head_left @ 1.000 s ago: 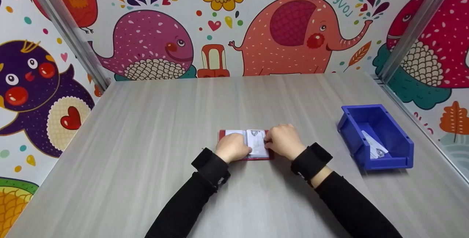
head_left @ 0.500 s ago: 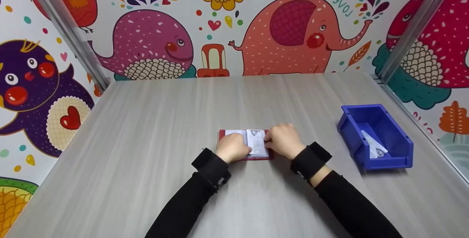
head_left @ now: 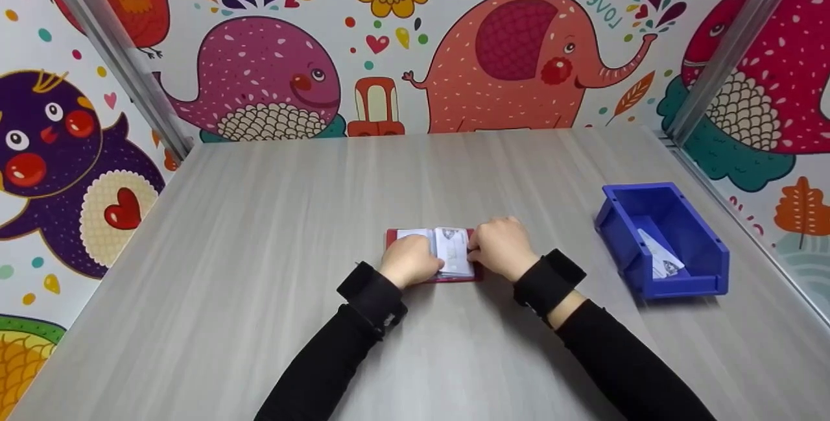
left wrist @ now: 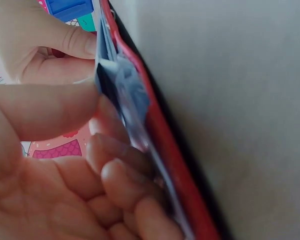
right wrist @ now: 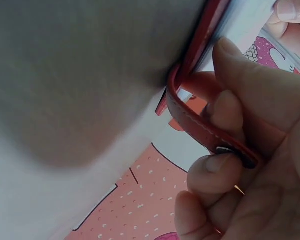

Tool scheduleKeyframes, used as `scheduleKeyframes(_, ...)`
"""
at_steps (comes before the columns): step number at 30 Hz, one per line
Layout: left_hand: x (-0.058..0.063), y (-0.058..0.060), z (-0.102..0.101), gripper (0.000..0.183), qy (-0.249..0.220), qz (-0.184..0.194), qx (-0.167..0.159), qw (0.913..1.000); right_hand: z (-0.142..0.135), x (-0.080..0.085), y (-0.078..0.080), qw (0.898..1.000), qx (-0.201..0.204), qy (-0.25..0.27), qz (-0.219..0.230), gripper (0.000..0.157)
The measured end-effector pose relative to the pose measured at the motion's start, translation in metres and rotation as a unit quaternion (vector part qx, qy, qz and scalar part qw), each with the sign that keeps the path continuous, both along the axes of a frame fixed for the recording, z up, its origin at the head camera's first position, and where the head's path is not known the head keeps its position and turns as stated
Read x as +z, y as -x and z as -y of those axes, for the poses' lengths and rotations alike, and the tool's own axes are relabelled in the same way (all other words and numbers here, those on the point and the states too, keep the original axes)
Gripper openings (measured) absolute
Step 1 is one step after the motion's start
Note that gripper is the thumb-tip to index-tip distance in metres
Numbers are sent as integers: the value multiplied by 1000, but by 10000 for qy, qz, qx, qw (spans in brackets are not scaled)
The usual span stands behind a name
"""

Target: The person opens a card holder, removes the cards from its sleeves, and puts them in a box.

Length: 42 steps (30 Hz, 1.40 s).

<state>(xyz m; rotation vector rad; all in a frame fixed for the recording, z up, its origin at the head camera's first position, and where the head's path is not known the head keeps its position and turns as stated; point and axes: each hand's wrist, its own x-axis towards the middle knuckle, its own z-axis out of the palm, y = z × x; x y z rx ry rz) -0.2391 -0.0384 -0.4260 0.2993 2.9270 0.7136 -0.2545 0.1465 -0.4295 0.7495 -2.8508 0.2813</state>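
Note:
A red card holder (head_left: 391, 237) lies spread flat on the table, with clear sleeves (left wrist: 135, 95) inside. On its right side is a white printed card (head_left: 452, 251). My left hand (head_left: 410, 260) covers much of the left half; its thumb and forefinger pinch the sleeve edge at the card's lower end. My right hand (head_left: 502, 249) is at the right edge, thumb against the inner pages and fingers curled beside the cover. In the right wrist view, a red strap (right wrist: 200, 125) with a snap runs along those curled fingers.
A blue plastic bin (head_left: 690, 287) stands to the right on the wood-grain table (head_left: 272, 213), with white printed cards (head_left: 661, 257) in it. Cartoon-printed walls (head_left: 389, 38) close off the back and sides, joined by metal corner posts (head_left: 107, 45).
Both hands stay at the card holder in nearly the same pose. The whole head view has shifted very slightly.

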Motion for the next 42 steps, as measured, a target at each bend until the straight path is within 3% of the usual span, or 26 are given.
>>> scheduleKeyframes(14, 2, 0, 12, 27, -40, 203, 29, 9998, 1, 1, -1, 9999, -14, -108, 27, 11)
scheduleKeyframes(29, 1, -2, 34, 37, -410, -161, -238, 9987, -1, -2, 0, 10000, 33, -31, -55, 11)
scheduleKeyframes(42, 8, -5, 39, 36, -560, 34, -114, 9984, -2, -2, 0, 9999, 113, 11, -6, 12)
